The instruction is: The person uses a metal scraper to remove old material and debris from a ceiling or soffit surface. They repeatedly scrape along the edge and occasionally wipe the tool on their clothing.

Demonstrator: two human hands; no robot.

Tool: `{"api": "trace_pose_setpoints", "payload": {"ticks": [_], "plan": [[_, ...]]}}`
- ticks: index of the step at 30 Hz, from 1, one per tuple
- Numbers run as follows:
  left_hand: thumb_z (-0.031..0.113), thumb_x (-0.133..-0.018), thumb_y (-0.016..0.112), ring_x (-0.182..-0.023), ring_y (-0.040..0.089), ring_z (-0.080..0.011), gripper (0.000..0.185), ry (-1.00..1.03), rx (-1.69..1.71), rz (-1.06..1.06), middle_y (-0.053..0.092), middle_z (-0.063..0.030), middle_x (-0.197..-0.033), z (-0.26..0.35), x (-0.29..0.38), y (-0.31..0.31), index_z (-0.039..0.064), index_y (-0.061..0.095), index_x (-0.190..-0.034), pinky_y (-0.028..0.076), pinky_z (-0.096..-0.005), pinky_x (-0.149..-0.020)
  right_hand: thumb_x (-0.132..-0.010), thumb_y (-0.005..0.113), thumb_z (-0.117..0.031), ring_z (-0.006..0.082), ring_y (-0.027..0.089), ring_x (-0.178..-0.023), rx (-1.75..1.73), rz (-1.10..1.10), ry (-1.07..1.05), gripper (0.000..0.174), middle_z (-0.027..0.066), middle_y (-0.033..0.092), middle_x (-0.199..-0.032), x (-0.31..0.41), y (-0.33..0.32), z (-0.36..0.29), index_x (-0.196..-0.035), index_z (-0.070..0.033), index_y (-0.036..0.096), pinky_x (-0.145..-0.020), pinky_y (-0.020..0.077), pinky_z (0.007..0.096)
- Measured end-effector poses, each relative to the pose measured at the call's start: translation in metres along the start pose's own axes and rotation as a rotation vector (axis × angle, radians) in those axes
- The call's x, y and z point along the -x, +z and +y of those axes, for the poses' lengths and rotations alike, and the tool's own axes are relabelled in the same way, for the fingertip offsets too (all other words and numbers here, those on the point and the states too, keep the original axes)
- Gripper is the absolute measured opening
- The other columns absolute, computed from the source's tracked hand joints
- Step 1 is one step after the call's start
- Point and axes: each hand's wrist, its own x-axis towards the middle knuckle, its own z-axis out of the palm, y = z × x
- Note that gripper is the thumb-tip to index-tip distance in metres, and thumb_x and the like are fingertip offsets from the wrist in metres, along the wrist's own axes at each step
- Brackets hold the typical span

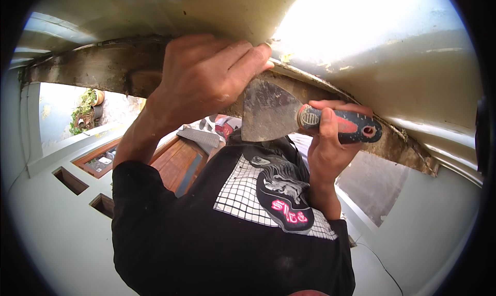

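My right hand [335, 137] holds a wide putty knife by its black and red handle [348, 126], thumb on the near side and fingers behind. Its flared, stained metal blade [267, 110] points left, just below my left hand [207, 71]. The fingers of my left hand are bent together at the upper edge of a weathered, dirty board [143, 63], where it meets a pale sheet [217, 13]. Its palm and thumb are hidden, so I cannot see whether anything is between the fingers. Some pale, flaky residue [286, 58] shows along the seam.
A crusty seam [403, 133] runs along the board to the right. Below left are a wood-framed window [97, 158], a brown wooden surface [176, 162] and potted plants [87, 110]. A thin cable [381, 261] hangs by the pale wall [434, 218].
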Motion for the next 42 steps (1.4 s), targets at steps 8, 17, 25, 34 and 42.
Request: {"api": "trace_pose_setpoints", "payload": {"ticks": [8,17,25,34,42], "plan": [[0.017,-0.076,0.077,-0.066,0.066,-0.0146,0.016,-0.015,0.031,-0.021,0.067,0.0019,-0.077,0.002,-0.001,0.0,0.009,0.069,-0.087,0.05,-0.0295,-0.054,-0.09,0.057,0.008,0.0223,0.07,-0.09,-0.133,-0.005,-0.07,0.03,0.0168,0.07,-0.094,0.014,-0.006,0.007,-0.117,-0.001,0.046,-0.078,0.0561,0.0341],[0.015,-0.075,0.074,-0.065,0.065,-0.015,0.012,-0.036,0.025,-0.017,0.064,0.0015,-0.075,0.002,0.001,0.001,0.01,0.067,-0.084,0.048,-0.0298,-0.053,-0.087,0.056,0.01,0.0196,0.065,-0.086,-0.178,0.005,0.023,0.033,0.0182,0.069,-0.096,0.01,0.001,-0.005,-0.115,-0.002,0.044,-0.081,0.0519,0.0324],[0.018,-0.076,0.075,-0.059,0.063,-0.0136,0.014,-0.059,0.037,-0.03,0.061,0.0033,-0.069,0.003,0.001,0.0,0.011,0.066,-0.084,0.047,-0.0299,-0.052,-0.083,0.069,0.011,0.0222,0.071,-0.089,-0.211,-0.417,0.022,0.04,0.0195,0.069,-0.103,0.026,0.024,-0.013,-0.111,-0.004,0.045,-0.072,0.0558,0.0272],[0.019,-0.081,0.072,-0.062,0.065,-0.0146,0.012,0.025,-0.002,0.004,0.062,0.002,-0.069,0.0,-0.01,-0.004,0.01,0.069,-0.088,0.048,-0.0312,-0.053,-0.08,0.076,0.002,0.0347,0.073,-0.097,0.35,-0.471,-0.213,0.017,0.0262,0.069,-0.105,-0.023,-0.044,-0.093,-0.089,-0.008,0.065,-0.081,0.0618,0.0391],[0.018,-0.082,0.07,-0.063,0.066,-0.0178,0.009,0.055,0.006,-0.07,0.063,0.0003,-0.069,-0.004,-0.016,-0.012,0.01,0.068,-0.086,0.049,-0.0336,-0.052,-0.071,0.072,0.004,0.0354,0.073,-0.094,0.471,-0.836,-0.691,0.022,0.0208,0.07,-0.105,-0.033,-0.009,-0.063,-0.087,-0.008,0.062,-0.077,0.0635,0.0387]]}}
